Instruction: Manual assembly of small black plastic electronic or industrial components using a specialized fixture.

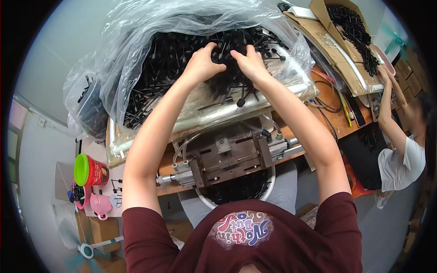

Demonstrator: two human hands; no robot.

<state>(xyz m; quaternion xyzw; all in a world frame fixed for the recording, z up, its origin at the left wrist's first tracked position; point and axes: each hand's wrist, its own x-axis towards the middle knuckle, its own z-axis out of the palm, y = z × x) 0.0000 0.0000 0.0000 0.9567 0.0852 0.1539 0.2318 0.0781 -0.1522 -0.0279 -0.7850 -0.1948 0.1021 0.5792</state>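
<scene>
A large heap of thin black plastic rods with knob-like ends (173,59) lies on a plastic-lined tray in front of me. My left hand (203,63) reaches into the middle of the heap, thumb and forefinger spread wide. Just to its right, my right hand (249,65) faces it, thumb and forefinger also apart. Dark parts between and below the hands are blurred. The other fingers are partly hidden, and I see neither hand closed on a part. One loose black rod with a knob (241,103) rests at the tray's near side.
A metal clamping fixture (225,154) stands between me and the tray, above a white-rimmed bucket (272,182) of black parts. Clear plastic sheeting (123,54) drapes the heap. At left are a red-and-green tub (93,170) and a fan (85,250). A co-worker (400,159) handles parts at right.
</scene>
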